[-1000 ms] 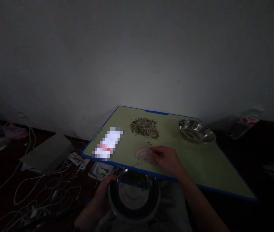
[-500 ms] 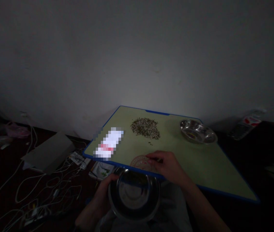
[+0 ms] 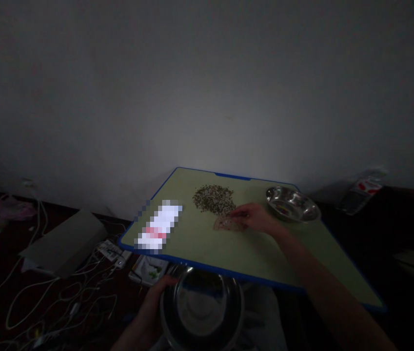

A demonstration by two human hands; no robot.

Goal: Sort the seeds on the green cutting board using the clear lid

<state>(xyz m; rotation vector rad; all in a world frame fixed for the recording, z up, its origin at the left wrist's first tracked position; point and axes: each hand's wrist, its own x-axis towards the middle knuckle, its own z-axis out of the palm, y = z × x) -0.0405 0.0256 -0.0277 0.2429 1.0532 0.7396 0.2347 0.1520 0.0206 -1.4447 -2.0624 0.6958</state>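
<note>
My right hand [image 3: 253, 218] is closed on a thin, see-through round disc with a reddish pattern [image 3: 225, 224], lying low over the table at the near edge of a pile of mixed green and white grains [image 3: 213, 197]. What exactly the disc is, I cannot make out. Below the table's front edge, my left hand [image 3: 154, 304] grips the left rim of a steel bowl [image 3: 201, 312] whose inside looks dark and shiny. A second steel bowl [image 3: 292, 204] stands on the table, just right of and beyond my right hand.
The pale green folding table [image 3: 265, 258] has a blue rim and stands against a wall. A bright pixelated oblong [image 3: 160, 226] lies at its left. Tangled white cables [image 3: 71, 302] and a grey box [image 3: 64, 243] are on the floor at left. A clear plastic package [image 3: 362, 192] is at right.
My right hand has moved away from the front edge with the patterned disc, up to the grain pile. My left hand still holds the bowl. The view has shifted slightly.
</note>
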